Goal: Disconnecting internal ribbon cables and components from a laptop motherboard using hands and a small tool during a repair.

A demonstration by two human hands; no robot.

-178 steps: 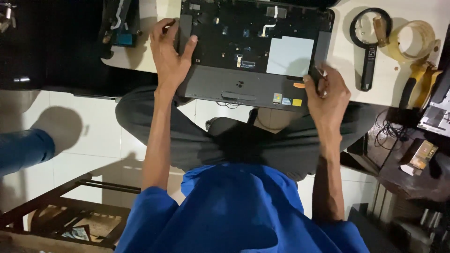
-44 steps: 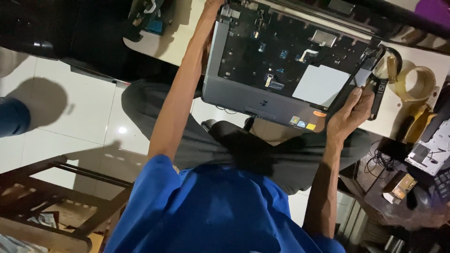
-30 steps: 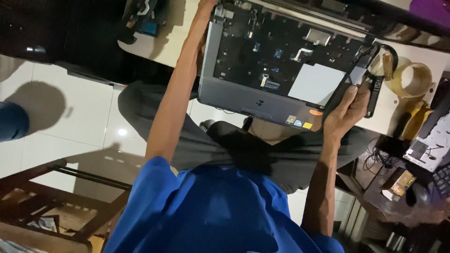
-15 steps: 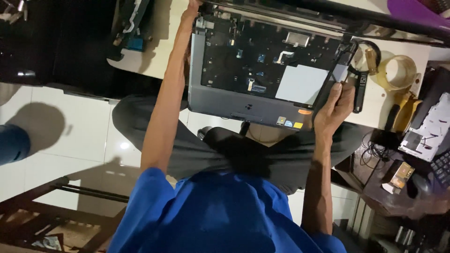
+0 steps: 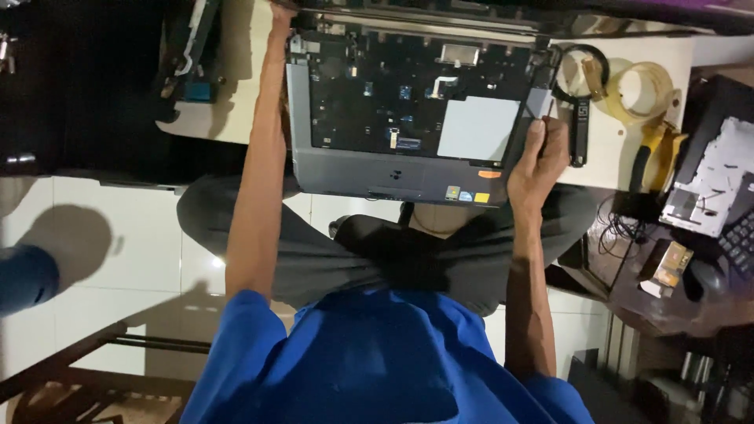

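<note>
An opened grey laptop base (image 5: 369,169) with its keyboard removed lies on the pale table (image 5: 236,118), showing a dark circuit board and a silver plate. My right hand (image 5: 538,161) grips its near right edge, thumb on top near an orange sticker. My left arm stretches up along the left side of the laptop. My left hand (image 5: 276,12) reaches the far left corner at the top edge of the view, and its fingers are cut off.
A black magnifying glass (image 5: 579,86), a clear tape roll (image 5: 640,82) and a yellow-handled tool (image 5: 649,153) lie right of the laptop. A dark device (image 5: 188,63) sits at left. Another opened device (image 5: 711,192) is at right. Someone's blue sleeve (image 5: 23,279) shows far left.
The laptop has swung from a tilted position to lie square with the table and sits further left. My right hand stayed on its right edge; my left hand went further up.
</note>
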